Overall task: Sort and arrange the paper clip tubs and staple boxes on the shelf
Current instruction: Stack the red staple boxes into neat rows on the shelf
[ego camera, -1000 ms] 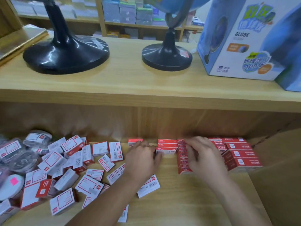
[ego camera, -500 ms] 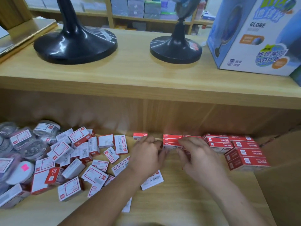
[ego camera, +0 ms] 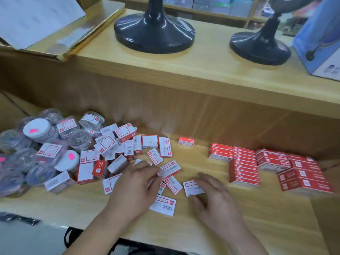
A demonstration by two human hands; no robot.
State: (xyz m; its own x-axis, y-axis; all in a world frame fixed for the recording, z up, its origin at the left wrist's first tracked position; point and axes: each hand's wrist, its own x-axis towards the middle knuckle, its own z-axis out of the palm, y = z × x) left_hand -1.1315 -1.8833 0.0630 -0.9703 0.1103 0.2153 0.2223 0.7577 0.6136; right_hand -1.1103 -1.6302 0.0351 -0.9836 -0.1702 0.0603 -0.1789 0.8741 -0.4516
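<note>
Loose red-and-white staple boxes (ego camera: 108,146) lie jumbled at centre left of the lower shelf (ego camera: 257,218). Clear paper clip tubs (ego camera: 38,130) with white lids are heaped at the far left. Neat red stacks of staple boxes (ego camera: 244,168) stand at the right against the back, with more (ego camera: 301,175) beside them. A single box (ego camera: 186,141) sits alone by the back wall. My left hand (ego camera: 136,184) rests spread on loose boxes, fingertips touching one box (ego camera: 169,169). My right hand (ego camera: 215,197) has thumb and forefinger around a white-faced box (ego camera: 193,187).
The upper shelf (ego camera: 202,70) overhangs the back, carrying two black globe bases (ego camera: 154,32) (ego camera: 259,46), a blue globe carton (ego camera: 320,46) and a gold-edged board with paper (ego camera: 36,19). A brown cardboard side (ego camera: 327,218) bounds the right.
Both hands have drawn back from the red stacks at the rear to the loose boxes nearer the front. The view has shifted right and down, showing more tubs.
</note>
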